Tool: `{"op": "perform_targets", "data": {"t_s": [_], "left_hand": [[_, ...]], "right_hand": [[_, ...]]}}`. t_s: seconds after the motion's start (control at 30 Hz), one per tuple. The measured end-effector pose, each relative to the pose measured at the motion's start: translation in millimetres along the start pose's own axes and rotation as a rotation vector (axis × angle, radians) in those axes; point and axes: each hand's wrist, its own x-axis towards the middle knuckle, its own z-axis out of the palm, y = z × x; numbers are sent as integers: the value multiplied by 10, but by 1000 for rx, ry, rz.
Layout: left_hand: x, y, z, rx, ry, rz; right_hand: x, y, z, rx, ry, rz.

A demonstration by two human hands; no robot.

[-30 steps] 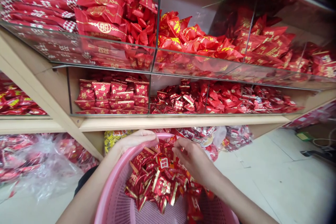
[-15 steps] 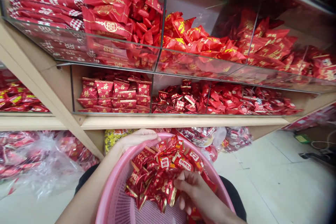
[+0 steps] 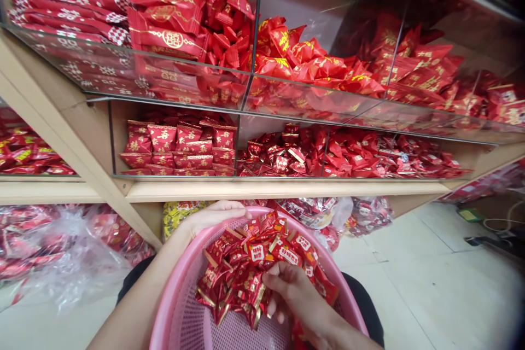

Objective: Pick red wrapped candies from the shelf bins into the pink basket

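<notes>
A pink plastic basket with mesh sides rests between my knees. Red wrapped candies with gold ends fill its far part, some with white labels. My left hand is wrapped over the basket's far left rim. Inside the basket, my right hand has its fingers curled at the near right of the candies, thumb and forefinger against a red packet. Its other fingertips are partly hidden beneath the hand.
Ahead stands a wooden shelf with glass-fronted compartments of red packets. Clear plastic bags of candies lie below at left. More bags sit beyond the basket, beside the tiled floor.
My right hand has moved slightly left and up over the candies. My left hand stays on the rim.
</notes>
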Motion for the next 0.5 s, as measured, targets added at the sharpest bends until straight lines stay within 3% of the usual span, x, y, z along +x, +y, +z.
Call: {"op": "perform_targets", "data": {"t_s": [0.23, 0.5], "left_hand": [[-12, 14, -1, 14, 5, -17], [-12, 35, 20, 52, 52, -9]], "right_hand": [[13, -17, 22, -8, -34, -50], [42, 88, -50, -350, 46, -59]]}}
